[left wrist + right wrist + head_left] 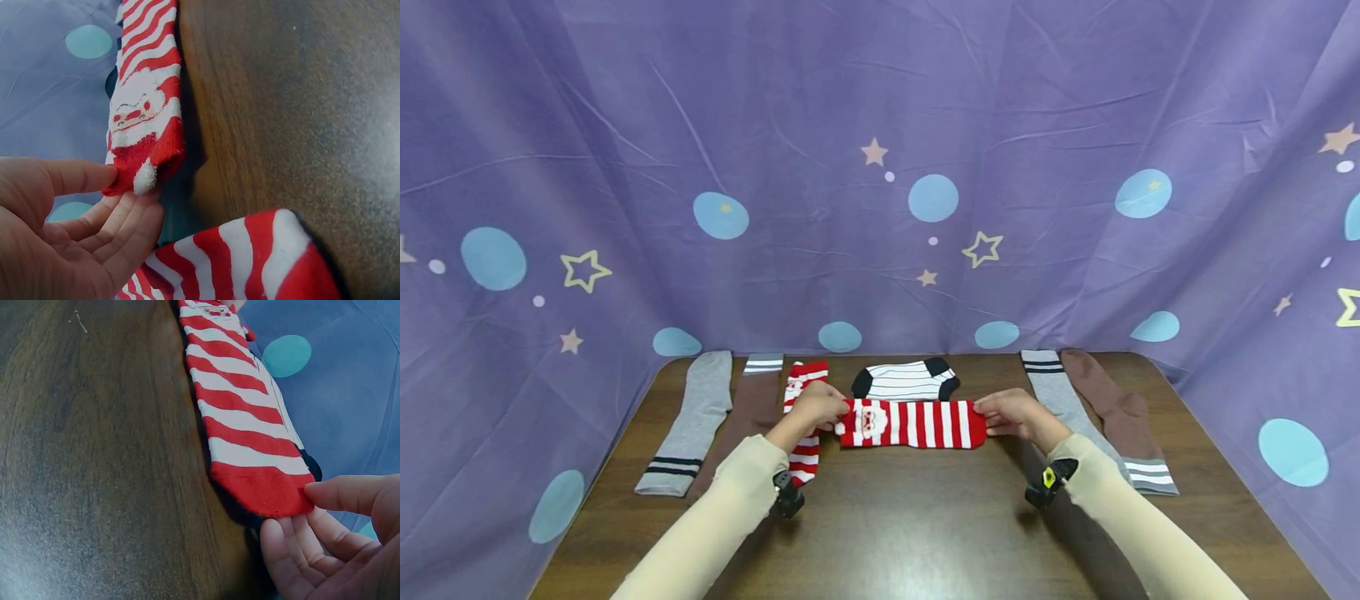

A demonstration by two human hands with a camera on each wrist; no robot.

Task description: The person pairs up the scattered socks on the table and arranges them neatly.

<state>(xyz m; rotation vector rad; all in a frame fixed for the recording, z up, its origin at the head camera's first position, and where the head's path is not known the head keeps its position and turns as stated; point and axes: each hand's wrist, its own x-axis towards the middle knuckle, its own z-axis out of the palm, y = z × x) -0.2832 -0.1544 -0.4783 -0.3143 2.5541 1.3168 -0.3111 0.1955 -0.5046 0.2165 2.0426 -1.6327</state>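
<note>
A red-and-white striped sock (928, 423) with a bearded Santa face is stretched level between the two hands, in front of a white sock. My left hand (816, 407) pinches its Santa end between thumb and fingers, beside a small white pompom (145, 177). At the plain red toe (265, 490), my right hand (1015, 411) pinches the other end. A matching striped sock (805, 460) lies on the table under and beside the left hand; its toe end (237, 256) shows in the left wrist view.
Behind the held sock lies a white sock (902, 382) with black patches. At left lie a grey sock (694, 421) and a brown one (752, 408); at right, another grey (1060, 400) and brown (1116, 408). A purple curtain (820, 208) hangs behind the wooden table (895, 525).
</note>
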